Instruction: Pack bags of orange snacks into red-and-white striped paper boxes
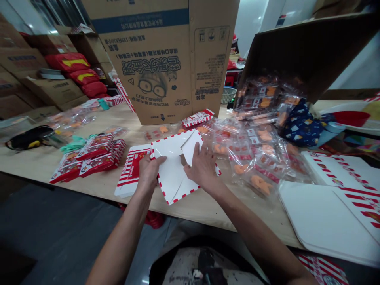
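Observation:
My left hand [148, 174] and my right hand [202, 166] both grip a white card box blank [170, 174] with a red-striped edge, its flaps partly folded, its printed side facing away from me. Just left of my left hand lies a stack of red-and-white striped printed cards [132, 172]. Beyond and right of my right hand, clear packets of orange snacks [255, 158] lie heaped on the wooden table [89, 190]. Further right sits a pile of flat white cards [323, 213] with red stripes.
Finished red printed boxes [95, 156] lie at the table's left. A large upright cardboard carton [154, 59] stands at the back, and a tilted carton [303, 51] spills packets at the right, beside a blue patterned bag [299, 126]. Stacked cartons and red sacks [73, 69] line the back left.

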{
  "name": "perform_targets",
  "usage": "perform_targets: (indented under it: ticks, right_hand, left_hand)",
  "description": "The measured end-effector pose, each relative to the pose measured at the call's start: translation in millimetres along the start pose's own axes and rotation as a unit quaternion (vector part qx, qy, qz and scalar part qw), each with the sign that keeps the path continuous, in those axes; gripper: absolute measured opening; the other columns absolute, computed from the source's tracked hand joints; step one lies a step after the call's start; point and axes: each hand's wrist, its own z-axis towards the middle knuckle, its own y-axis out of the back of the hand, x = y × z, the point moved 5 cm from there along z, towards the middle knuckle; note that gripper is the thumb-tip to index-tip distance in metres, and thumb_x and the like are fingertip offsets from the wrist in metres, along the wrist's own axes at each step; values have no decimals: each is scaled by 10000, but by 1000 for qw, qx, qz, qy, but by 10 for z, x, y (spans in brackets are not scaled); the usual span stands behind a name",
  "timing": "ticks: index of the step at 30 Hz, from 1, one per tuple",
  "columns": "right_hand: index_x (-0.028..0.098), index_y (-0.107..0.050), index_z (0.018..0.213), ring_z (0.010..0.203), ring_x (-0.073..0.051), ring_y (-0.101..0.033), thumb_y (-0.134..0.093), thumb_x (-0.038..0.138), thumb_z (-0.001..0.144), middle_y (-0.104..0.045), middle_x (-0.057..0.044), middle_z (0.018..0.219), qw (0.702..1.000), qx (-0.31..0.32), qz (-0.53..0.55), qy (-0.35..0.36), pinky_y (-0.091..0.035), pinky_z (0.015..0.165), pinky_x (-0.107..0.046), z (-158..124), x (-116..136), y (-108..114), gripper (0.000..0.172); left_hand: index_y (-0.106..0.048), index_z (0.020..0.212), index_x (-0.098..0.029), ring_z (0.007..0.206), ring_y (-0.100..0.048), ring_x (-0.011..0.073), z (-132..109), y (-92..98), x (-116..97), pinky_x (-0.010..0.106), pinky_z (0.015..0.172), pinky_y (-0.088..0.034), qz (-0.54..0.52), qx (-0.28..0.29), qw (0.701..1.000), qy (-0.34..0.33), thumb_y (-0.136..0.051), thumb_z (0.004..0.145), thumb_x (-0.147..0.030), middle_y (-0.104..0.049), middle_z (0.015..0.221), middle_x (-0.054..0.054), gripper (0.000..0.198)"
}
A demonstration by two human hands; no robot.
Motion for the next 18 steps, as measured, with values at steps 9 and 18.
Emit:
perform_targets:
  ticks: [9,18]
  right_hand:
    - [15,-231,1559,1393,-527,-357,-618,397,805,-199,-340,1606,998,28,63,4,-374,1073,-631,5,-188,163,929]
    - [68,-236,1578,1415,-484,-355,-574,406,837,-275,-295,1590,996,47,69,3,-362,1094,-591,-95,-323,199,882]
  left_hand:
    - [-732,849,-99,751,-765,321,-78,-194,-24,397,713,-632,-79,63,992,71,-783,522,-158,-785,787,120,336]
    - [-727,1019,-125,1057,-731,370,-223,-404,69,452,928,-621,-200,182,953,137,-803,650,-281,-797,978,129,408]
